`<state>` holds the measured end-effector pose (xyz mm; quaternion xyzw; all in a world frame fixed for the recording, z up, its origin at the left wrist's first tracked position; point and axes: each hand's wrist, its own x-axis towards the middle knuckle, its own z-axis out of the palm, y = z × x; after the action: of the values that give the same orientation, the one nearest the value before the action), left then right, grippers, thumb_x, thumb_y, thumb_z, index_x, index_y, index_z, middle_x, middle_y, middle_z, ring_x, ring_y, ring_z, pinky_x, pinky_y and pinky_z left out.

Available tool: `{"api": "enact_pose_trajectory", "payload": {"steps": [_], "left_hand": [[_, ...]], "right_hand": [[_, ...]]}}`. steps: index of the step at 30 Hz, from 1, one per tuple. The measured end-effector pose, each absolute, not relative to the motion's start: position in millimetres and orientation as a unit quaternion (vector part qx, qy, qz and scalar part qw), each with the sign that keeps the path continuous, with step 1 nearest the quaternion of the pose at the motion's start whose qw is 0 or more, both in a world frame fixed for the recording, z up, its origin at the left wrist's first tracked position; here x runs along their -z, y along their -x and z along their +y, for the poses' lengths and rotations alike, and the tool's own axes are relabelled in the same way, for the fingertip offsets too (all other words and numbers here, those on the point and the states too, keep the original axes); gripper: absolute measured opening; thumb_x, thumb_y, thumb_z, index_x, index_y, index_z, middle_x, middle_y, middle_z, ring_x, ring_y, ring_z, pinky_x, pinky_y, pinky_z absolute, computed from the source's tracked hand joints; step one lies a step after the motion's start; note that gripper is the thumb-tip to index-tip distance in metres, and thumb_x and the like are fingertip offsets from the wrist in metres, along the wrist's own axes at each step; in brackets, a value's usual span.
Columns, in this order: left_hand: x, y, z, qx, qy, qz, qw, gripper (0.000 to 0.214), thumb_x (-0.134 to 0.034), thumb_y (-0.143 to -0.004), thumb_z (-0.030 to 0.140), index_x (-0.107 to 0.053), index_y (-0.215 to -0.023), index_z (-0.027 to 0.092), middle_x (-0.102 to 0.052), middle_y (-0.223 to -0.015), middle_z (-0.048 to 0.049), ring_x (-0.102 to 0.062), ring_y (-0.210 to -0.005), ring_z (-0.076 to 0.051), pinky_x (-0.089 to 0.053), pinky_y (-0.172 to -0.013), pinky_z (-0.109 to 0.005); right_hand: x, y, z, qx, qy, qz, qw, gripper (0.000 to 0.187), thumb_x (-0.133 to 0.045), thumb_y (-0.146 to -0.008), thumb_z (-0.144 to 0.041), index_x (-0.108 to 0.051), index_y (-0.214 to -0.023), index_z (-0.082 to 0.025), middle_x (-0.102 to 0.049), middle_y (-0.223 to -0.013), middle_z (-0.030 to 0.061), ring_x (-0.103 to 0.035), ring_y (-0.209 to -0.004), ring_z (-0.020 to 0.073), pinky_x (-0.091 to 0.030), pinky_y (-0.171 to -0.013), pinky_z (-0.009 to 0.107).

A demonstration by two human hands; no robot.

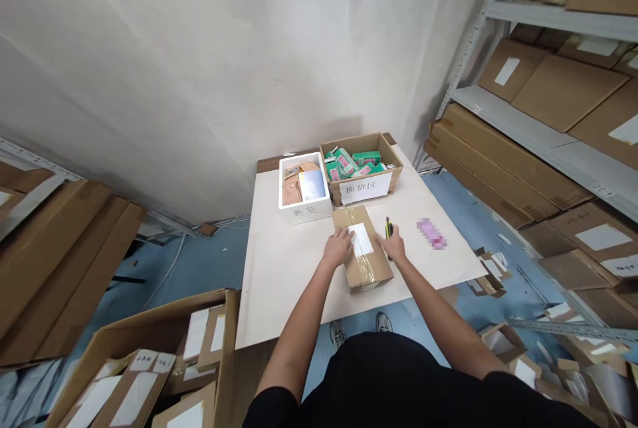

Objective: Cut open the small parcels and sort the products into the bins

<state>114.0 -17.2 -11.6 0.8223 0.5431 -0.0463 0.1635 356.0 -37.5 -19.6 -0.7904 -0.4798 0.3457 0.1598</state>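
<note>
While pressing L hand point(339, 246) flat on carton point(366, 268) mid-frame, grips cutter point(388, 228) in R hand point(397, 248); prob. pre-cut, needs blade on tape.

We have one view only, from a camera worn on the head, looking forward and down over the pale rectangular tabletop point(279, 282), fairly near, with the white wall point(199, 82) far behind.

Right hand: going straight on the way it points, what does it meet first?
Likely the labelled front of the open cardboard box; the right hand, holding a yellow-black tool, points just past the taped parcel. Depth is unclear; it may clip the parcel.
</note>
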Motion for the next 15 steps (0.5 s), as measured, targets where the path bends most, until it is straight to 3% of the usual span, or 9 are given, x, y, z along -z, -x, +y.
{"api": "enact_pose_trajectory", "payload": {"steps": [3,7,12,15], "left_hand": [[16.4,-121.9,-13.0,0.058,-0.829,0.524,0.185,0.062,-0.036,-0.104,0.051,-0.033,-0.165,0.037,-0.025,-0.176,0.0001,-0.015,-0.162,-0.03,-0.027,-0.126,-0.051],[21.0,-127.8,-17.2,0.072,-0.801,0.565,0.186,0.066,-0.031,-0.104,0.057,-0.031,-0.166,0.036,-0.02,-0.177,0.0001,-0.014,-0.163,-0.03,-0.023,-0.127,-0.052],[11.4,-131.9,-33.4,0.128,-0.736,0.645,0.159,0.087,-0.024,-0.098,0.074,-0.028,-0.168,0.022,-0.02,-0.176,-0.0129,-0.022,-0.159,-0.041,-0.032,-0.12,-0.058],[5.5,-137.8,-50.6,0.172,-0.708,0.668,0.15,0.099,-0.026,-0.095,0.078,-0.031,-0.166,0.009,-0.027,-0.171,-0.0237,-0.033,-0.153,-0.046,-0.036,-0.117,-0.055]], "right_hand": [[44.8,-350.6,-90.2,-0.345,0.793,-0.483,0.139,0.082,-0.071,-0.085,-0.069,-0.044,-0.144,-0.019,-0.073,-0.121,0.017,-0.072,-0.111,0.0327,-0.054,-0.083,0.034],[48.9,-351.9,-89.3,-0.334,0.795,-0.493,0.115,0.089,-0.073,-0.079,-0.076,-0.045,-0.141,-0.019,-0.074,-0.117,0.0176,-0.072,-0.11,0.0345,-0.053,-0.082,0.036],[24.1,-359.0,-11.3,-0.323,0.776,-0.538,0.065,0.097,-0.088,-0.066,-0.068,-0.046,-0.14,-0.021,-0.073,-0.122,0.0158,-0.071,-0.113,0.0332,-0.053,-0.083,0.035],[11.2,-348.9,38.3,-0.302,0.73,-0.611,0.05,0.101,-0.097,-0.057,-0.06,-0.048,-0.138,-0.024,-0.073,-0.12,0.0129,-0.071,-0.11,0.0309,-0.051,-0.081,0.032]]}}
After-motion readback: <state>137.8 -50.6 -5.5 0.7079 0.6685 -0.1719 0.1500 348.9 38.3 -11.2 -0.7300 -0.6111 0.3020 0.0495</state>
